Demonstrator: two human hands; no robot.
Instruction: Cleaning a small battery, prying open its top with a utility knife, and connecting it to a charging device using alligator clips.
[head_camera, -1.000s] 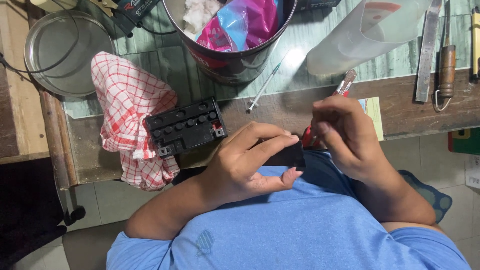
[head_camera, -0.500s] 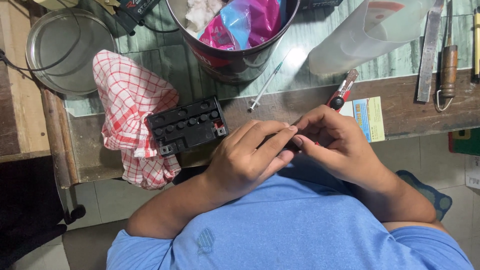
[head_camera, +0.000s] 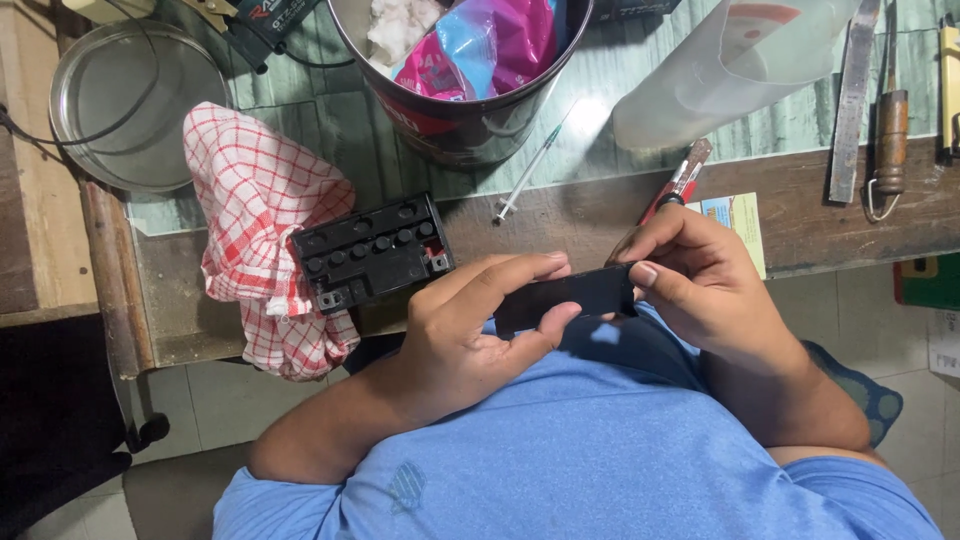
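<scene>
View: looking down from the head at a workbench edge and a person's lap in a blue shirt.
Left hand: the left hand (head_camera: 470, 335) is closed on one end of a flat black rectangular strip (head_camera: 565, 297), thumb under it, fingers curled over the top edge.
Right hand: the right hand (head_camera: 705, 280) pinches the strip's other end, thumb pressed on its face.
Strip: held level between both hands, just in front of the bench edge and above the lap.
Battery: a small black battery (head_camera: 372, 252) with a row of round caps lies on the wooden bench (head_camera: 820, 215), just left of the left hand, not touched.
Cloth: a red and white checked cloth (head_camera: 255, 215) lies under and beside the battery, draping over the edge.
Beyond the hands: a syringe (head_camera: 528, 172), a red-handled tool (head_camera: 680, 182), a metal bucket (head_camera: 455, 125) holding bright plastic bags, a cloudy plastic jug (head_camera: 720, 80) on its side.
Far left: a round metal lid (head_camera: 135, 105).
Far right: a metal file (head_camera: 852, 100) and a wooden-handled tool (head_camera: 888, 140).
</scene>
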